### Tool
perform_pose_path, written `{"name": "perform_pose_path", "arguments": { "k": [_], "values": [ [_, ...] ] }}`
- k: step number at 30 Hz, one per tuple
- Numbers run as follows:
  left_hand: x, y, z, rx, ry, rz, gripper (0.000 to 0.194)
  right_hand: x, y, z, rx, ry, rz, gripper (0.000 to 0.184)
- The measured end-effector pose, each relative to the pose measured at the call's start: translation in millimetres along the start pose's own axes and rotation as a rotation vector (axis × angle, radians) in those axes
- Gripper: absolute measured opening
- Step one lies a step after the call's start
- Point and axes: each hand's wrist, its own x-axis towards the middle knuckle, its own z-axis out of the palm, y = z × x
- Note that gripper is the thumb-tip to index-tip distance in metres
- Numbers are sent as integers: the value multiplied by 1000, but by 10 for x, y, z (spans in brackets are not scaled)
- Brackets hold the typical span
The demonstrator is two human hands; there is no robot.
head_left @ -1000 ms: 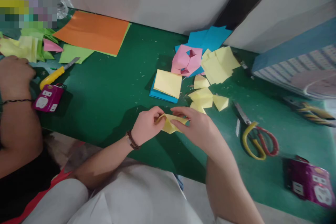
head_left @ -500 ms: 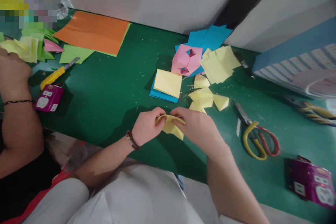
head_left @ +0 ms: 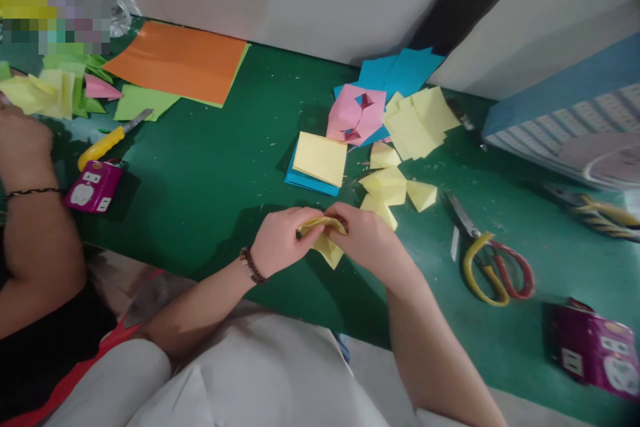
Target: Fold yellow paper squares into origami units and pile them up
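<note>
Between my two hands is a small piece of folded yellow paper (head_left: 329,252), one corner hanging down toward me. My left hand (head_left: 283,238), with a beaded bracelet at its wrist, pinches the paper's left side. On its right side, the thumb and fingers of my right hand (head_left: 369,240) are closed on it. Just beyond lies a stack of square paper sheets (head_left: 320,160), pale yellow over blue. Several folded yellow paper pieces (head_left: 385,185) rest past my right hand, near a pink folded paper shape (head_left: 356,113).
Scissors (head_left: 487,257) with yellow and red handles, pliers (head_left: 595,210) and a purple box (head_left: 593,347) lie at right. Orange paper (head_left: 183,61), a yellow cutter knife (head_left: 107,145) and another purple box (head_left: 95,187) are left, beside a co-worker's arm (head_left: 37,233). A wall stands behind.
My right hand has shifted left, closer to my left hand, and the yellow paper between them is bent more, its corner now pointing down. The co-worker's hand has moved a little left.
</note>
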Motion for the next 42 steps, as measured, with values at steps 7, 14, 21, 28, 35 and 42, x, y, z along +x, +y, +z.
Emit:
{"name": "perform_pose_path", "arguments": {
  "k": [7, 14, 21, 28, 35, 42],
  "values": [
    [5, -9, -35, -4, -7, -85, 8, -2, 9, -60, 226, -61, -42, 19],
    [54, -16, -53, -381, -23, -248, 22, 64, 94, -82, 449, -39, -14, 16],
    [107, -31, -57, -615, -23, -410, 8, 112, 133, 57, 627, -22, -17, 19],
    [132, -28, -61, -669, -41, -485, 8, 114, 165, 122, 729, -64, -54, 20],
    [155, 8, -77, -734, -46, -531, 12, 106, 177, 169, 689, 1, -64, 17],
    [219, 84, -188, -867, -178, -633, 13, 85, 145, 165, 749, 147, -162, 7]
  ]
}}
